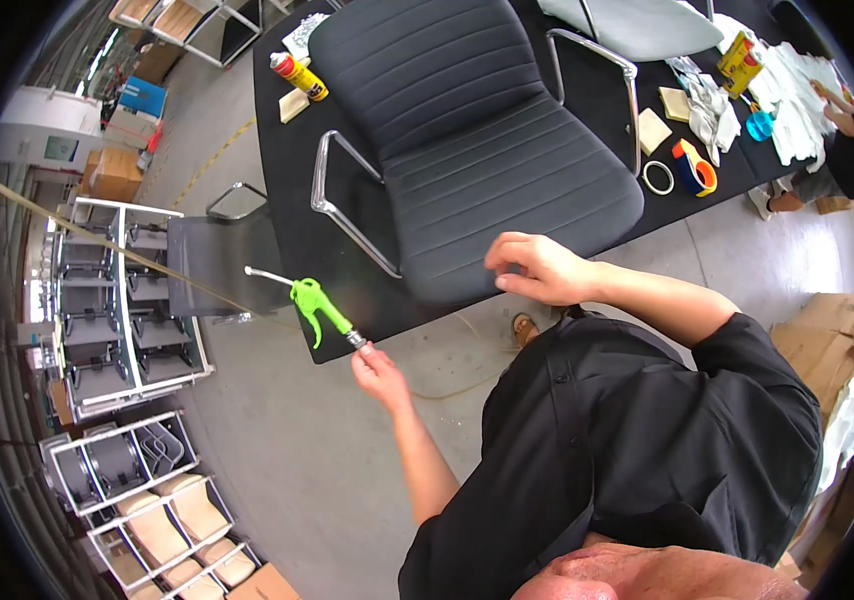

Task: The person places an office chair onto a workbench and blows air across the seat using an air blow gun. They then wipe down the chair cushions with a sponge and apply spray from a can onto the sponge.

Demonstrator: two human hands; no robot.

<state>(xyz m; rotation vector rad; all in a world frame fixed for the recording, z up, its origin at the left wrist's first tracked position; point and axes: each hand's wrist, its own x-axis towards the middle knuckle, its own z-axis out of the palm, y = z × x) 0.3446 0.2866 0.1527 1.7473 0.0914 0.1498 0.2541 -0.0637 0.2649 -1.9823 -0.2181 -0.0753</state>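
My left hand [379, 376] is closed round the metal fitting at the lower end of a bright green air blow gun [319, 306]. The gun's thin silver nozzle points up and left, over the table edge, and its trigger hangs free of my fingers. My right hand [539, 270] is loosely curled above the front edge of a black office chair [467, 140], thumb and fingertips apart, holding nothing. I cannot tell whether it touches the seat. The chair has a ribbed seat and back with chrome armrests, and stands on a black-covered table [292, 235].
A spray can [299, 76] and a sponge [293, 105] lie left of the chair. To the right are tape rolls [695, 168], rags [715, 115] and a grey chair [637, 28]. Chair racks [127, 300] stand left; another person [842, 150] is at far right.
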